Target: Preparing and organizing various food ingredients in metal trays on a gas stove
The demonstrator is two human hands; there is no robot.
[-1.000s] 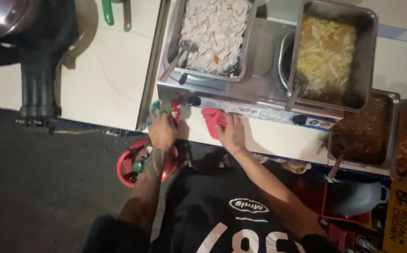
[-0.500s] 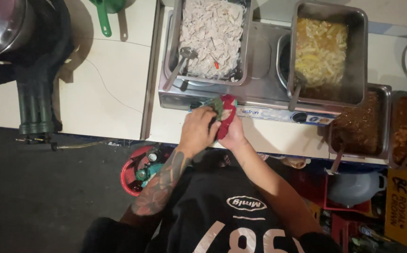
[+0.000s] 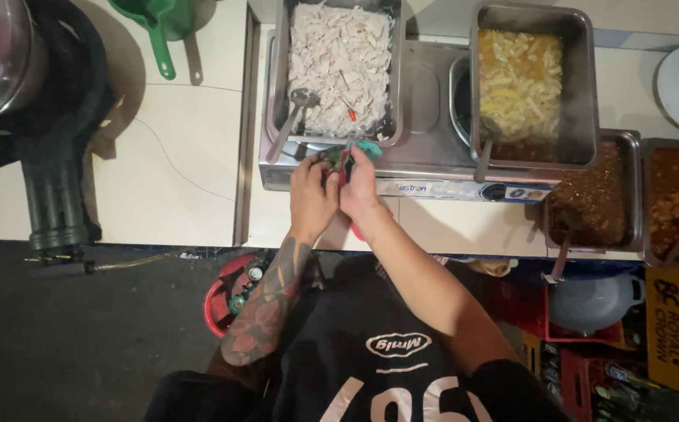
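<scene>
Pinching a red-and-teal cloth (image 3: 353,153) between them, left hand (image 3: 311,195) and right hand (image 3: 360,187) press together.

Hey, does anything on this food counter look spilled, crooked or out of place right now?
Nothing stands out. The steel pans of shredded white food, yellow noodles and brown mixtures sit level with no spill visible. The left hand and right hand hold bunched red and teal cloths at the warmer's front edge.
</scene>
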